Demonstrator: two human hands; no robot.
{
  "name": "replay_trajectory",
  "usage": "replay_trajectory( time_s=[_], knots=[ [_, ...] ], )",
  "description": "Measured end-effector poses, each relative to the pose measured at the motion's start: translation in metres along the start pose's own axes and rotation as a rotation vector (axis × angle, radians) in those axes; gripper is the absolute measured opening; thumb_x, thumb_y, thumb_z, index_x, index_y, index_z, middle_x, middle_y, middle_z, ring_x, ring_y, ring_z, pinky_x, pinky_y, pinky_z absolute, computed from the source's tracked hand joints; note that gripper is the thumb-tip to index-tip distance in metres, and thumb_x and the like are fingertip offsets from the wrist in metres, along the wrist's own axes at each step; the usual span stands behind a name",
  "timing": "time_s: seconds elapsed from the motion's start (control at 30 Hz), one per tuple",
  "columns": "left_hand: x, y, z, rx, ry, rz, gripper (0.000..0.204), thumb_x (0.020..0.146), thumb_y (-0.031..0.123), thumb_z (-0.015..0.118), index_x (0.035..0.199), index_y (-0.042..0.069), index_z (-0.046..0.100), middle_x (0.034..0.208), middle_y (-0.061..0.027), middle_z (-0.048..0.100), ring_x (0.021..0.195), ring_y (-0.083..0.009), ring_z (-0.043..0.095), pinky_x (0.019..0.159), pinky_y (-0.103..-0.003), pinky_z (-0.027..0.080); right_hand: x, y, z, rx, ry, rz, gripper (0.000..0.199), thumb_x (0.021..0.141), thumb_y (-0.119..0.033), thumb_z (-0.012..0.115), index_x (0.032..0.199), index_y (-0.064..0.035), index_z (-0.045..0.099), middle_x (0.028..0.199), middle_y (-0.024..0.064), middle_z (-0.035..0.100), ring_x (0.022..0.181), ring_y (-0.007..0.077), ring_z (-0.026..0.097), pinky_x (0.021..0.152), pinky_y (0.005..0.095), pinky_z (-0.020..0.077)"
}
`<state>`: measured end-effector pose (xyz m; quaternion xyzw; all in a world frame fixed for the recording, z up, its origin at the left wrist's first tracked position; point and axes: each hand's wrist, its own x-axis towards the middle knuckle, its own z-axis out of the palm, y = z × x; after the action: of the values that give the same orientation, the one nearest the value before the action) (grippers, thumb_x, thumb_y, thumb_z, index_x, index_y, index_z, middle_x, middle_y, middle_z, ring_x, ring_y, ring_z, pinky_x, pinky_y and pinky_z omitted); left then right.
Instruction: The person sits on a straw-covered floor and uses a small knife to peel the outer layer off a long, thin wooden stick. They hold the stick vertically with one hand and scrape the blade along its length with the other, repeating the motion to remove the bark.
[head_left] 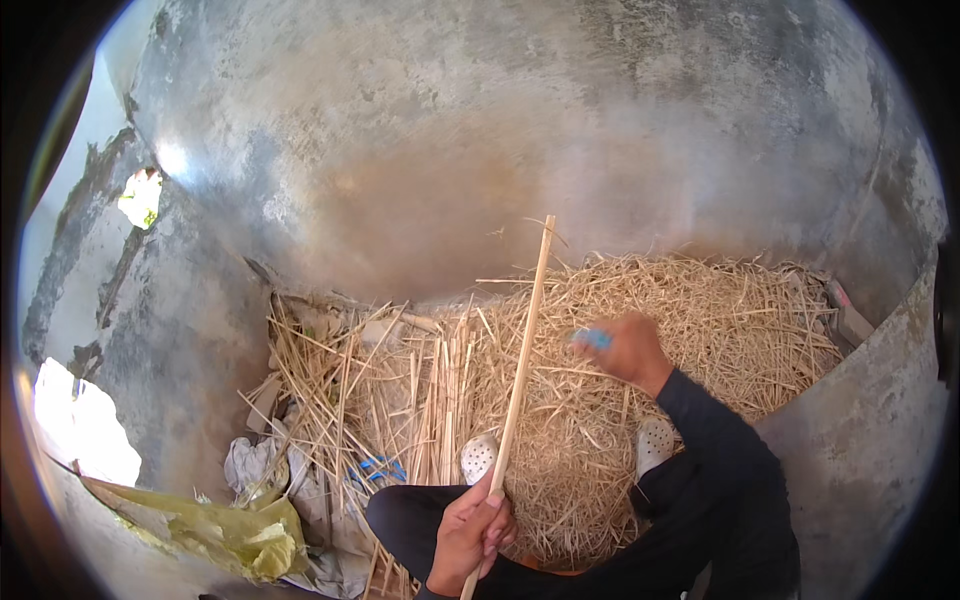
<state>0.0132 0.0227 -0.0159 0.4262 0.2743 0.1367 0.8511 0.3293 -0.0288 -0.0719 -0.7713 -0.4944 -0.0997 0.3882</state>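
Pale split-wood strip upheld in the left hand, right hand beside it

Take a dial centred on the wooden strip [528,370], noon toward the far wall. The strip rises from the lower edge, its tip just past 12 o'clock with a thin curl at it. The left hand [475,530], between 6 and 7, grasps it low, fingers wrapped round — probably so that most of the length stands free.

Near 3, apart from the strip, is the right hand [630,350]. Its fingers look curled around a small blue object [592,338], but blur hides whether it is gripped or wrapped on a finger; I cannot tell.

White perforated clogs sit at 7 [479,458] and 4 [655,445], apparently spread so the strip can pass between the knees. Straw-coloured shavings [740,340] heap at 3, perhaps gathered there by falling. Loose strips [450,380] lie toward 9 — many roughly lengthwise, others crossed.

Farther out, a yellow-green plastic sheet [220,530] lies crumpled at 8, a bright opening [85,420] shows at 9, and the stained grey wall [400,150] spans noon.
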Motion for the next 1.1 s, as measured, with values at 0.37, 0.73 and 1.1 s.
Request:
replay_trajectory(
  time_s=[0.37, 0.73, 1.1],
  knots=[
    [0.0, 0.009, 0.031, 0.241, 0.017, -0.009, 0.048, 0.096, 0.008, 0.048, 0.142, -0.001, 0.035, 0.059, 0.0, 0.042, 0.047, -0.005, 0.036, 0.046, -0.019, 0.032, -0.015, -0.022, 0.003, -0.137, -0.078, -0.14, 0.073, 0.074, -0.08, 0.049, 0.05, -0.0112, 0.059, 0.04, 0.0061, 0.048, 0.034, 0.023, 0.05, 0.037, 0.0366, 0.0388],
    [0.012, 0.01, 0.03, 0.218, 0.047, 0.089, 0.047, 0.096, 0.008, 0.05, 0.14, -0.002, 0.037, 0.062, -0.0012, 0.046, 0.048, -0.0052, 0.038, 0.042, -0.016, 0.031, -0.015, -0.03, -0.02, 0.043, -0.003, 0.002, 0.07, 0.076, -0.076, 0.052, 0.05, -0.0106, 0.056, 0.044, 0.006, 0.051, 0.038, 0.0235, 0.052, 0.041, 0.0362, 0.039],
    [0.019, -0.009, 0.022, 0.298, 0.082, 0.136, 0.047, 0.095, 0.007, 0.05, 0.139, -0.004, 0.038, 0.063, -0.0002, 0.044, 0.054, -0.007, 0.04, 0.049, -0.02, 0.032, -0.006, -0.035, -0.009, 0.01, -0.062, -0.108, 0.071, 0.074, -0.078, 0.053, 0.049, -0.0114, 0.057, 0.039, 0.0044, 0.045, 0.033, 0.0204, 0.046, 0.037, 0.0355, 0.0365]
  ],
)
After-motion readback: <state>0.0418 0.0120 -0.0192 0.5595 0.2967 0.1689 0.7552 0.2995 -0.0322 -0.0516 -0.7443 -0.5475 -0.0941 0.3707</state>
